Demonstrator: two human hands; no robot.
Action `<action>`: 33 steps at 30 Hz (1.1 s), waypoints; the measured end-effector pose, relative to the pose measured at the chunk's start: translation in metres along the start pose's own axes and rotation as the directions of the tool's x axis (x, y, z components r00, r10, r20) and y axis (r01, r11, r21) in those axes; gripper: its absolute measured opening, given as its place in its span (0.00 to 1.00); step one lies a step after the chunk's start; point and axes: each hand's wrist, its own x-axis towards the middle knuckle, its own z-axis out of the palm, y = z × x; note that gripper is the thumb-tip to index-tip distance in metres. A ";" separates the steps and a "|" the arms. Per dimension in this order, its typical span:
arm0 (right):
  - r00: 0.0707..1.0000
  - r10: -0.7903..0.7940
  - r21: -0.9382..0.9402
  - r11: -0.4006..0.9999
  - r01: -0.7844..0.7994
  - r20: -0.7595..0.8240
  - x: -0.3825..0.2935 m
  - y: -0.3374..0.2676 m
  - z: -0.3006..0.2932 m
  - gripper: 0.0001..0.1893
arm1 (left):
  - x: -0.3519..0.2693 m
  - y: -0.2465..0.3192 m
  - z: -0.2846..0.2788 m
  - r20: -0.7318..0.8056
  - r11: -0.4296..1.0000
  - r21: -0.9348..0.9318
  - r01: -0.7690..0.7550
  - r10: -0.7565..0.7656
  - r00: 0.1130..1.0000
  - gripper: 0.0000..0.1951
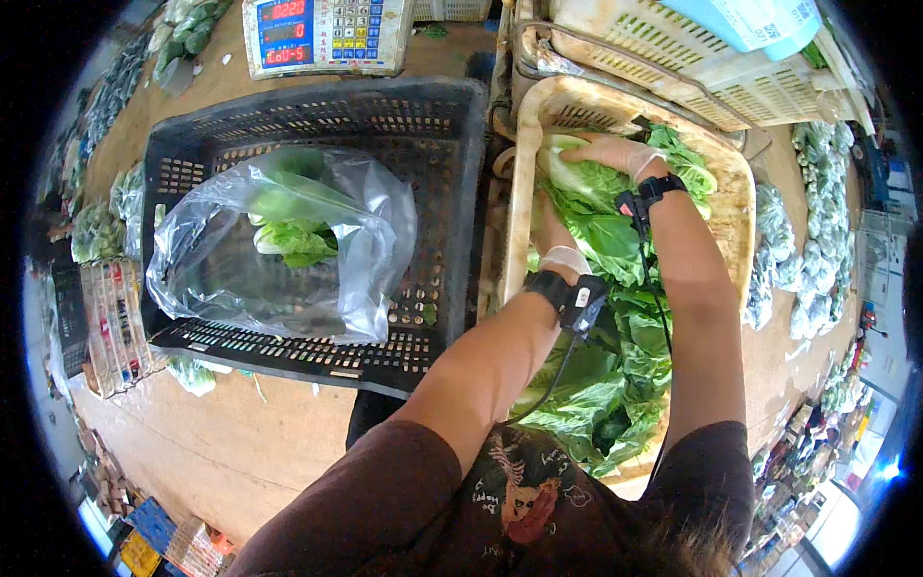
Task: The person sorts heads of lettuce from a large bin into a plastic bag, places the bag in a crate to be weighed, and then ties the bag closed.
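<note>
A pale crate point(737, 209) of leafy green cabbages stands before me at the right. My right hand point(613, 154), in a thin clear glove, grips a cabbage head point(588, 180) near its pale stem end, at the crate's far side. My left hand point(554, 229), gloved too, reaches down along the crate's left wall beside the same head. Its fingers are hidden, so their hold cannot be told. More cabbages point(577, 393) fill the crate's near part. To the left, a clear plastic bag point(375, 216) with leafy greens point(296, 241) inside lies in a black crate point(465, 159).
A digital scale display point(328, 36) stands behind the black crate. Stacked pale crates point(634, 50) rise beyond the cabbage crate, with a light-blue labelled item point(757, 25) on top. Bagged vegetables point(822, 216) line the floor at the right. A wire basket point(119, 324) sits at the left.
</note>
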 end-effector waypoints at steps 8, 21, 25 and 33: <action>0.931 -0.287 0.038 0.952 0.303 -0.223 -0.065 0.003 0.021 0.39 | 0.016 -0.013 -0.031 0.332 0.998 0.042 0.054 -0.065 0.941 0.38; 0.185 -0.340 -0.085 0.644 0.760 -0.922 -0.258 -0.002 0.153 0.48 | -0.143 0.076 -0.062 0.904 0.586 0.034 -0.810 0.328 0.275 0.55; -0.012 -0.227 -0.146 0.582 0.800 -0.974 -0.312 -0.044 0.198 0.45 | -0.182 0.136 -0.091 0.966 0.401 -0.127 -0.907 0.256 -0.022 0.61; -0.158 0.008 -0.144 0.358 0.923 -0.987 -0.404 -0.177 0.238 0.43 | -0.253 0.230 -0.130 0.865 0.101 -0.497 -0.862 0.128 -0.485 0.54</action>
